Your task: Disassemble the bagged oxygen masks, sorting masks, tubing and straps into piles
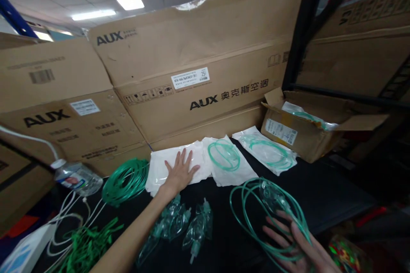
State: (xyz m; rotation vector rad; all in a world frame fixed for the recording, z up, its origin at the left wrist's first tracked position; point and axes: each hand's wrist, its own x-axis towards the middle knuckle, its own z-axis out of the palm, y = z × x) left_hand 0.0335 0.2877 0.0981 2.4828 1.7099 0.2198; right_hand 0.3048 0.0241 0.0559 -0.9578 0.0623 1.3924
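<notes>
My left hand (181,174) lies flat, fingers spread, on white paper-and-film pouches (156,168) at the back of the black work surface. Low on the right, my right hand (294,239) holds a loose coil of green tubing (245,217), its loops passing between thumb and fingers. A clear plastic piece (272,196) rests within that coil. Just right of my left hand is a pouch with green tubing (224,155), and a similar pouch (270,151) lies farther right. Nearer me are clear bagged parts with greenish fittings (198,226).
A bundle of green tubing (126,181) and a plastic bottle (77,179) lie at left. Below them are green strips (92,247), white cables and a power strip (30,247). Large cartons (205,63) wall off the back. An open cardboard box (304,132) stands at right.
</notes>
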